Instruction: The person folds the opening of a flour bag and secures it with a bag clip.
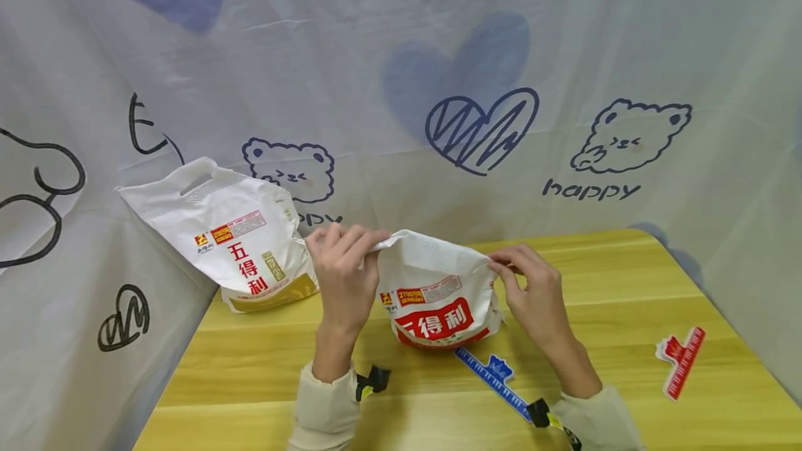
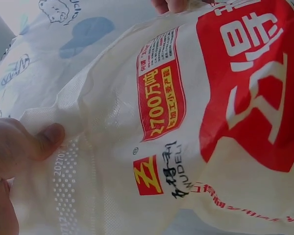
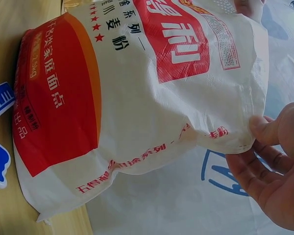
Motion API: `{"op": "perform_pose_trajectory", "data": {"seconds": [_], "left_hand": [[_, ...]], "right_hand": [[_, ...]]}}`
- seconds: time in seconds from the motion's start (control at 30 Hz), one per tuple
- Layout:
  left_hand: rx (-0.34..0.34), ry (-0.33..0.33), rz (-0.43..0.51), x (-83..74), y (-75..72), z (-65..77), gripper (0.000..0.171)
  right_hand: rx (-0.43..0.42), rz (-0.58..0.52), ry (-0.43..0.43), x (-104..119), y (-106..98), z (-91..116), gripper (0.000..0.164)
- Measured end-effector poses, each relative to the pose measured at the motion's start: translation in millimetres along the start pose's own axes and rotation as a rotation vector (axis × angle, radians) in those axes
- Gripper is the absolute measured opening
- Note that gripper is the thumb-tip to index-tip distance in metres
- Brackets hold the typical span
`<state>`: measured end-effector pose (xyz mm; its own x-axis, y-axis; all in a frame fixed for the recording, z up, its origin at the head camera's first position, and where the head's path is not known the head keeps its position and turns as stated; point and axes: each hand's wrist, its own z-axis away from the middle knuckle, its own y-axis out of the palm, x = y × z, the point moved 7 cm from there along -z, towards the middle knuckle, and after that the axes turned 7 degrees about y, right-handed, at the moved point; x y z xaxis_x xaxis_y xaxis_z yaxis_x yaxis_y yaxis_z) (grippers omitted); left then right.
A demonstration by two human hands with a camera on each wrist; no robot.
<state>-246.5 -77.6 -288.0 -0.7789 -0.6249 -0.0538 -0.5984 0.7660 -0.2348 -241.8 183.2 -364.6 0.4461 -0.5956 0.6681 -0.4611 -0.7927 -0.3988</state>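
Your left hand [image 1: 344,266] and right hand [image 1: 532,287] are both pinching the top edge of the red-label bag [image 1: 447,319], mid-table [image 1: 626,284]. It reads WUDELI, 2700万吨. Blue clip [image 1: 498,374] lies right by its near side, gold-bottomed 五得利 bag [image 1: 219,221] left, red clip [image 1: 684,364] right, "happy" on the far backdrop [image 1: 357,89].

The middle bag [image 1: 441,287] is between the left bag [image 1: 225,242] and right clip [image 1: 683,363] (front clip [image 1: 493,381] before it).
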Motion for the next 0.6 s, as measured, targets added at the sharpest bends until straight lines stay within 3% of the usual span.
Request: {"op": "perform_pose_trajectory", "data": {"seconds": [0.23,0.4,0.6], "left_hand": [[-0.002,-0.002,0.03,-0.1,-1.8,6.1,0.023],[-0.004,0.012,0.047,1.3,-1.6,3.8,0.023],[-0.07,0.023,0.057,2.4,0.2,2.9,0.024]], "right_hand": [[-0.007,-0.012,-0.014,0.1,0.7,2.1,0.018],[-0.021,-0.012,-0.032,1.3,-1.5,0.5,0.018],[-0.016,-0.009,-0.037,1.5,-2.1,-2.6,0.019]]}}
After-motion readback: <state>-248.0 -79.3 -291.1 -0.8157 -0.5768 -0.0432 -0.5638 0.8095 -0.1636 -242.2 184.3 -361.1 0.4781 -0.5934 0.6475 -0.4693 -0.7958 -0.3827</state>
